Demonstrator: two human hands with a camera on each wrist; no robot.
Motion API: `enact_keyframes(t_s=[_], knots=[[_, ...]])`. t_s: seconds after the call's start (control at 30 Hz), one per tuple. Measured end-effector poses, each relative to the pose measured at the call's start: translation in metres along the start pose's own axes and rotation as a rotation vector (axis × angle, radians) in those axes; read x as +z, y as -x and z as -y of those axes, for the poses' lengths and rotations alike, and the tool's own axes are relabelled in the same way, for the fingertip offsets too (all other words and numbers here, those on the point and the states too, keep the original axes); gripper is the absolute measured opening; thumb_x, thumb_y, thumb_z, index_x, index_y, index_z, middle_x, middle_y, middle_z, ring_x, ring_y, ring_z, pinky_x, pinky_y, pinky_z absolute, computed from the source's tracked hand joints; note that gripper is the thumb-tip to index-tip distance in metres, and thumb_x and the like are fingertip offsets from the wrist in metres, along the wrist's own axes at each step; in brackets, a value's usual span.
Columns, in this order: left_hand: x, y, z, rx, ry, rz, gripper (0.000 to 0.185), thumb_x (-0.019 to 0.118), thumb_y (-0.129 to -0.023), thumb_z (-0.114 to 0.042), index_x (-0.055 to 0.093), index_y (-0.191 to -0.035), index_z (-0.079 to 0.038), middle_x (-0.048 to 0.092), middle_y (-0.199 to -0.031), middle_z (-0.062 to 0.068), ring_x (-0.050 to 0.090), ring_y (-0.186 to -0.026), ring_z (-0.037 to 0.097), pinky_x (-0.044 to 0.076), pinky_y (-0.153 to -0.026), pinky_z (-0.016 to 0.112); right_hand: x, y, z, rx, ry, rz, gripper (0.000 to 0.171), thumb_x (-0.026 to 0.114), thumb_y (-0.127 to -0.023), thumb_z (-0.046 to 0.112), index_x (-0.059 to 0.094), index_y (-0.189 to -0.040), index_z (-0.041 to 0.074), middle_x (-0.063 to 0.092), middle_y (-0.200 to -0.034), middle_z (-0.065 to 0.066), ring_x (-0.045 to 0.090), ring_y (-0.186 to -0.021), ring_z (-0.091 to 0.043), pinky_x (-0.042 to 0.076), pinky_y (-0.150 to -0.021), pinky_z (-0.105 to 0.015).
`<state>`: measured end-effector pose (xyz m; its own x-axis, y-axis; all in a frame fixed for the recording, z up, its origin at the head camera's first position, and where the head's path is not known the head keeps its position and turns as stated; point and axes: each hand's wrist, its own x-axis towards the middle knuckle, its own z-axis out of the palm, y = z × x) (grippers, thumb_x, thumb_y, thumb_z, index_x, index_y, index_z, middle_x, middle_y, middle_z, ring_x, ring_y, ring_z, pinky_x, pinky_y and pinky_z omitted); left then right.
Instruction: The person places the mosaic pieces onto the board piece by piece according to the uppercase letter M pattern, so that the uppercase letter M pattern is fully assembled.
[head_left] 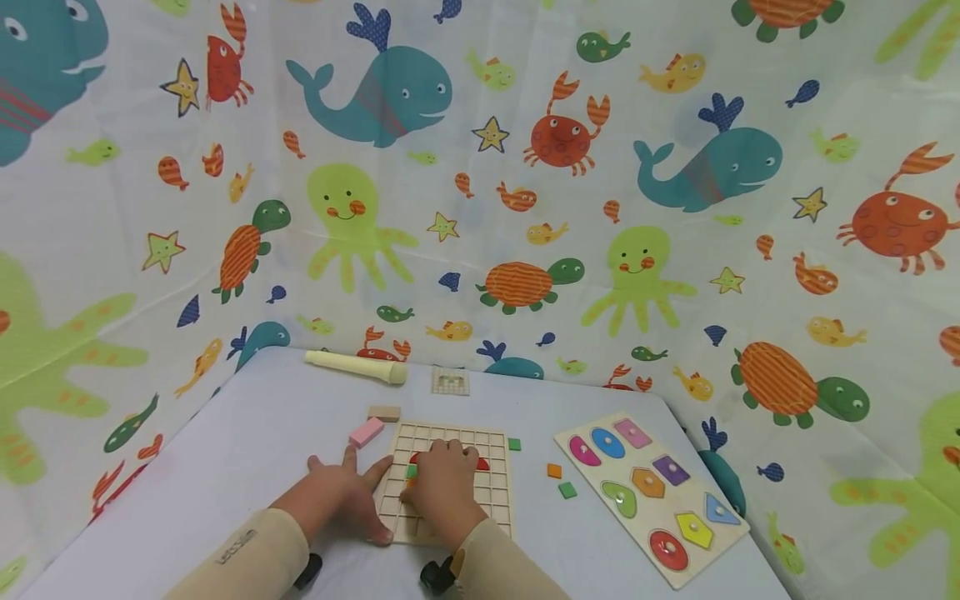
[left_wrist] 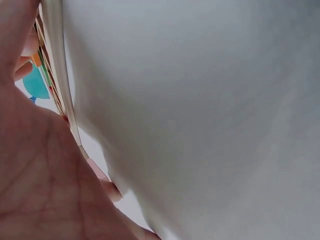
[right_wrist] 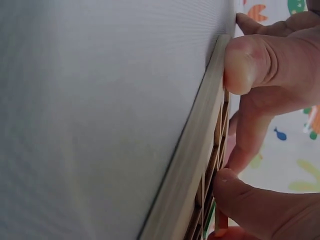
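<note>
A wooden grid board (head_left: 491, 497) lies on the white table in front of me, with red pieces (head_left: 482, 464) and a green square tile (head_left: 412, 472) on it. My right hand (head_left: 447, 483) is over the board, its thumb and a finger pinching an orange square tile (right_wrist: 220, 221) at the grid. That hand covers much of the board's middle. Fingers spread, my left hand (head_left: 341, 496) rests at the board's left side. Its thumb (right_wrist: 240, 70) touches the board near the front left corner, and its other fingertips reach along the left edge.
Loose green (head_left: 567, 490) and orange (head_left: 554, 471) tiles lie right of the board. Farther right is a knobbed shape puzzle (head_left: 600, 475). A pink block (head_left: 367, 432) and a plain wooden block (head_left: 384, 413) lie behind left. Beyond are a small grid card (head_left: 450, 388) and a pale yellow tapered stick (head_left: 356, 365).
</note>
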<state>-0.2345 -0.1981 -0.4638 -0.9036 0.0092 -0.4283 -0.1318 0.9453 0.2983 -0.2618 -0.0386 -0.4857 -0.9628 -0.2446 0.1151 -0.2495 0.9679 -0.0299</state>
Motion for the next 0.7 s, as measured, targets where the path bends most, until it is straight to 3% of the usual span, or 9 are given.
enact_keyframes(t_s=[0.53, 0.7], knots=[[0.0006, -0.0033, -0.0014, -0.002, -0.009, -0.005, 0.133, 0.094, -0.054, -0.074, 0.036, -0.166, -0.031, 0.007, -0.171, 0.04, 0.002, -0.138, 0.088, 0.021, -0.107, 0.093, -0.0026, 0.0008, 0.0021, -0.002, 0.084, 0.032, 0.05, 0.091, -0.077, 0.059, 0.083, -0.109, 0.022, 0.073, -0.115, 0.0, 0.061, -0.116, -0.027, 0.044, -0.111, -0.057], [0.0008, -0.0019, -0.0012, 0.009, -0.017, 0.004, 0.132, 0.094, -0.056, -0.073, 0.036, -0.166, -0.029, 0.007, -0.17, 0.041, 0.001, -0.138, 0.088, 0.019, -0.107, 0.093, -0.0014, -0.0003, 0.0018, -0.005, 0.095, 0.046, 0.049, 0.091, -0.075, 0.059, 0.084, -0.106, 0.022, 0.074, -0.109, 0.0, 0.06, -0.111, -0.027, 0.043, -0.113, -0.057]])
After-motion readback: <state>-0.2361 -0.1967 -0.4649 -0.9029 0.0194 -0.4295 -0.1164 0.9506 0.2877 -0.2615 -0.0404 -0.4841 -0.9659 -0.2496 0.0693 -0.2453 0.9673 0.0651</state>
